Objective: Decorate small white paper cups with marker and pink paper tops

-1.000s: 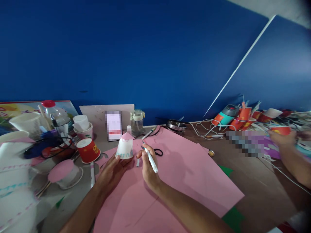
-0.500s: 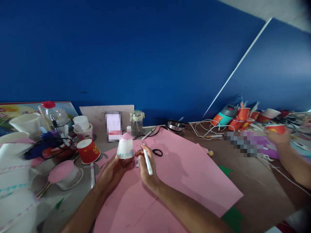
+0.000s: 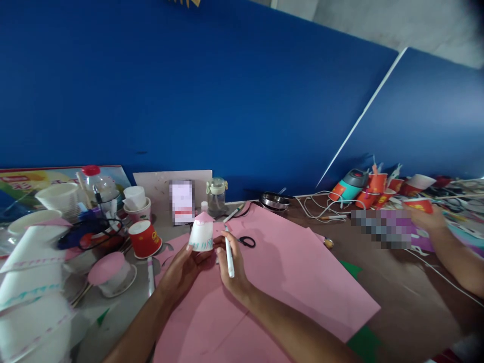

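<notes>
My left hand (image 3: pixel 185 272) grips the lower edge of an upside-down white paper cup (image 3: pixel 201 235). The cup carries green strokes around its wide rim and has a pink paper piece (image 3: pixel 204 217) on top. In my right hand (image 3: pixel 235 275) is a white marker (image 3: pixel 229 258), its far end close to the cup's right side; its tip is hard to make out. Both hands are above a large pink paper sheet (image 3: pixel 295 272). Black-handled scissors (image 3: pixel 247 242) lie on that sheet, just right of the marker.
At left stand a red paper cup (image 3: pixel 144 239), a pink-topped bowl (image 3: pixel 109 275) and a decorated white cup structure (image 3: pixel 34 287). A phone (image 3: pixel 182 201) and a glass jar (image 3: pixel 217 195) are at the back. Another person's hand (image 3: pixel 427 219) holds a red cup (image 3: pixel 418 205) at right, near white cables (image 3: pixel 321 201).
The view has tilted up a little, so objects at left appear shifted right. The marker is now nearer the cup. At right, the other person's red cup has moved slightly left.
</notes>
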`<state>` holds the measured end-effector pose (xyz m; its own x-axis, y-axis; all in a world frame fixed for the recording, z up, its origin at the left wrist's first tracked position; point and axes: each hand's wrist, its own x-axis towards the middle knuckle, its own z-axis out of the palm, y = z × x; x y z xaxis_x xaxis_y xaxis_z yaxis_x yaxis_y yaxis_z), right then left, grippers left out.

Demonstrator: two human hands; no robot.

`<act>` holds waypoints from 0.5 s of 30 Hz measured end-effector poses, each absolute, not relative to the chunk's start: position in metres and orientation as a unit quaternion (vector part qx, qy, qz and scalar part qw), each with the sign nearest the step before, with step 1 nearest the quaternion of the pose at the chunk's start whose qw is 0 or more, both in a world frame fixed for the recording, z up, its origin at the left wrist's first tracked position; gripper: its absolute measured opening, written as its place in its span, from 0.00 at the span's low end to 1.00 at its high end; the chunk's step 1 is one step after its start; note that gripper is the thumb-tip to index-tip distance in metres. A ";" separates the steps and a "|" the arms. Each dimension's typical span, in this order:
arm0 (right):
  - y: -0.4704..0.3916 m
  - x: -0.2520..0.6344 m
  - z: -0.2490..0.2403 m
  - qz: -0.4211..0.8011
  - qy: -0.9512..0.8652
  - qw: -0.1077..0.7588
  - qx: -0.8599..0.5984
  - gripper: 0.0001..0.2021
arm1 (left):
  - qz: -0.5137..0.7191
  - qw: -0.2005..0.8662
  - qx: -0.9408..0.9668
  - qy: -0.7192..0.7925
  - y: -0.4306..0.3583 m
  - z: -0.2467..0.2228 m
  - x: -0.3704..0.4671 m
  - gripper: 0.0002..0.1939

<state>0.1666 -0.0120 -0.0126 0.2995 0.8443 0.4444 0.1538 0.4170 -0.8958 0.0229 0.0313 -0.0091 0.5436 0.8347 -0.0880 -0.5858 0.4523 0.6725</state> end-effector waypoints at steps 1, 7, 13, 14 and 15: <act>-0.012 0.167 -0.013 0.257 -0.531 0.655 -0.472 0.17 | 0.430 0.825 0.303 0.208 0.031 -0.009 0.023 0.19; -0.011 0.167 -0.018 0.243 -0.539 0.656 -0.469 0.17 | 0.424 0.823 0.319 0.202 0.030 -0.006 0.024 0.21; -0.009 0.167 -0.019 0.233 -0.540 0.657 -0.473 0.17 | 0.425 0.824 0.321 0.194 0.029 -0.004 0.025 0.22; -0.009 0.167 -0.019 0.230 -0.540 0.657 -0.474 0.17 | 0.425 0.823 0.323 0.192 0.029 -0.004 0.025 0.22; -0.009 0.167 -0.019 0.227 -0.539 0.657 -0.476 0.17 | 0.424 0.824 0.325 0.191 0.029 -0.004 0.025 0.21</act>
<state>0.1670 -0.0089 -0.0194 0.3165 0.8114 0.4914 0.2136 0.4438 -0.8703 0.0253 0.0291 -0.0041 0.5677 0.8223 -0.0388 -0.5744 0.4294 0.6969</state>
